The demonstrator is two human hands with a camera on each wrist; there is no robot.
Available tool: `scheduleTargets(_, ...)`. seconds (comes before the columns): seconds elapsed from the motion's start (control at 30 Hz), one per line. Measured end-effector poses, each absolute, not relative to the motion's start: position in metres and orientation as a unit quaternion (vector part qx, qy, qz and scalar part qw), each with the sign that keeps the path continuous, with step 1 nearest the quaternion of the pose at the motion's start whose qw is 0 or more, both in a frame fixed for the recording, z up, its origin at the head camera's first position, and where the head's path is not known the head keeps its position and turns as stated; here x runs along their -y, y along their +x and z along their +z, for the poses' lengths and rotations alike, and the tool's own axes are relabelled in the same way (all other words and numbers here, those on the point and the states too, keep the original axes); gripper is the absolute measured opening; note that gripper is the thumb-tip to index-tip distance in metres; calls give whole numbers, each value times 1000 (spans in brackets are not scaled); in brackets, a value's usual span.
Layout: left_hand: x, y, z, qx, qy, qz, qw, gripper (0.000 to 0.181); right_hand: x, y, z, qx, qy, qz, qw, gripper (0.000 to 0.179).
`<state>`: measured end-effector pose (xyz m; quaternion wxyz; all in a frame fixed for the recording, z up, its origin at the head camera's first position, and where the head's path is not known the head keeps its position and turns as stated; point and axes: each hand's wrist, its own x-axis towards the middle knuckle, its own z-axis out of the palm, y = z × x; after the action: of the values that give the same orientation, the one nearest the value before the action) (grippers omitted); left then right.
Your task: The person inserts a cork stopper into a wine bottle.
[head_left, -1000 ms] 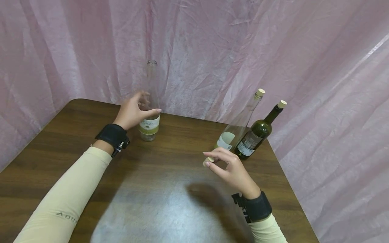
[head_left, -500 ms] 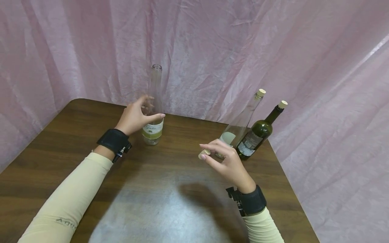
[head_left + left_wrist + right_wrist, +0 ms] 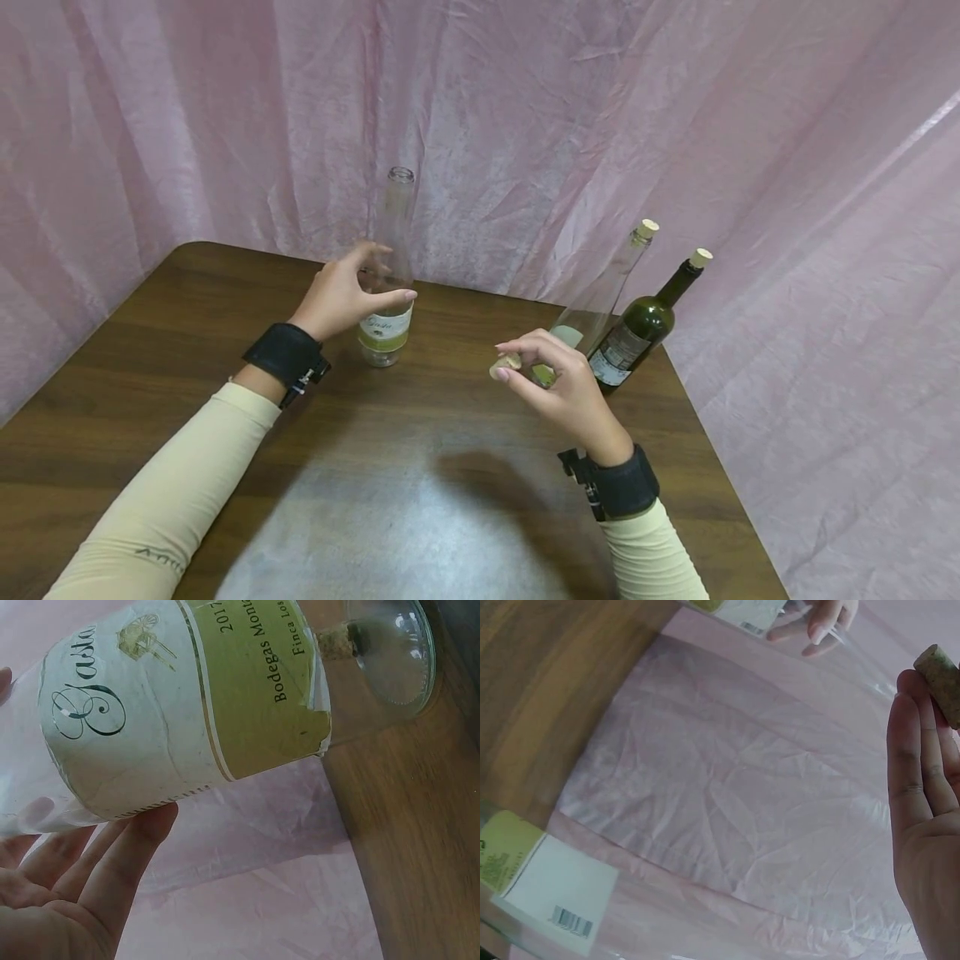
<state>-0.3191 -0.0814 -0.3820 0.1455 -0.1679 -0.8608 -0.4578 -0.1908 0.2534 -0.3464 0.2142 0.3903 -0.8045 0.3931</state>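
My left hand grips the body of a clear glass bottle just above its white and green label, thumb in front. The bottle's mouth is uncorked and its neck points up. In the left wrist view the label fills the top, with fingers curving along the glass. My right hand pinches a cork between thumb and fingertips, over the table and apart from the bottle. The right wrist view has the cork at its right edge, at the fingertips.
To the right stand a clear bottle, partly behind my right hand, and a dark green bottle. Corks sit in both necks. The wooden table ends at a pink curtain behind.
My left hand has carried the clear bottle rightward and a little nearer. The right hand, still pinching the cork, has moved slightly left and up in the head view.
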Motion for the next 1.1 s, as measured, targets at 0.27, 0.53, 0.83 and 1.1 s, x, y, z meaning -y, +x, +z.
scheduleTargets(0.27,79,-312,-381,858,-173,-465,135,87,-248,-194,-337,799,397,390,229,22)
scheduleTargets(0.53,74,-305,-382,856,-179,-466,134,87,-241,-198,-322,782,413,392,253,23)
scheduleTargets(0.83,67,-298,-385,845,-193,-480,137,83,-239,-200,-307,774,415,399,264,23)
scheduleTargets(1.1,63,-292,-384,843,-200,-480,134,83,-238,-192,-291,763,421,414,264,23)
